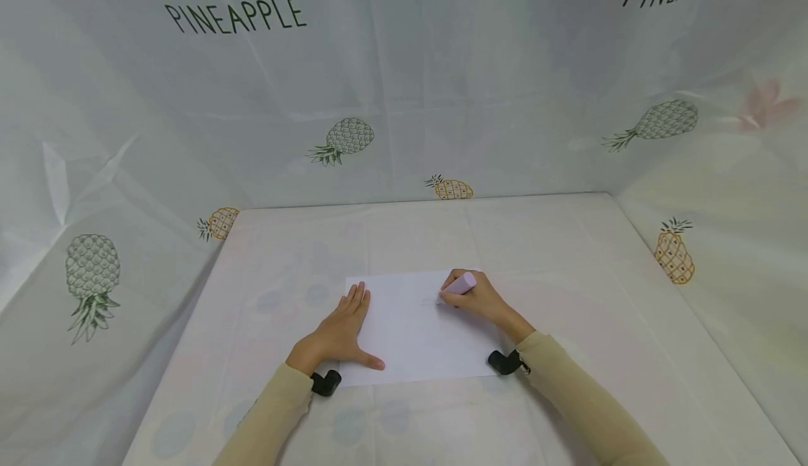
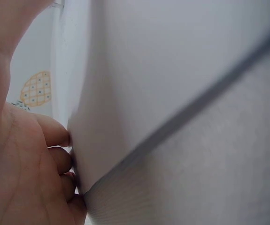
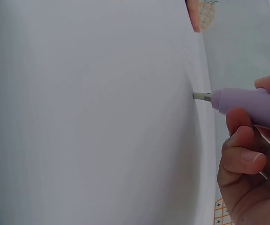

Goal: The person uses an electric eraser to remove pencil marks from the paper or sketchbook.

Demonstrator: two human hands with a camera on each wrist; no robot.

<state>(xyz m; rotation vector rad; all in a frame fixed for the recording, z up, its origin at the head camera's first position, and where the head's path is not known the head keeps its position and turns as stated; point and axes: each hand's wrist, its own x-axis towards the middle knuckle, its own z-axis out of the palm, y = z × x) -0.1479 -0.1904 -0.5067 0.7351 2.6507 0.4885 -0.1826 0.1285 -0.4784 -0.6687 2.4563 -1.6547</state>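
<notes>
A white sheet of paper point(image 1: 410, 340) lies on the table, with faint marks near its upper middle. My right hand point(image 1: 480, 297) grips a lilac electric eraser point(image 1: 462, 283) over the right part of the sheet. In the right wrist view, the thick body of the electric eraser point(image 3: 252, 105) narrows to a small pale tip in a metal collar, at the paper's surface. Spread flat, my left hand point(image 1: 341, 333) rests on the paper's left edge, thumb pointing right. In the left wrist view, the fingers point(image 2: 59, 159) of that hand lie at the paper's edge.
A pale cloth with faint coloured spots covers the table point(image 1: 284, 241). Behind and at both sides hang pale curtains point(image 1: 442, 87) printed with pineapples. Each wrist carries a small black camera, one at the left wrist point(image 1: 326, 383) and one at the right point(image 1: 505, 363).
</notes>
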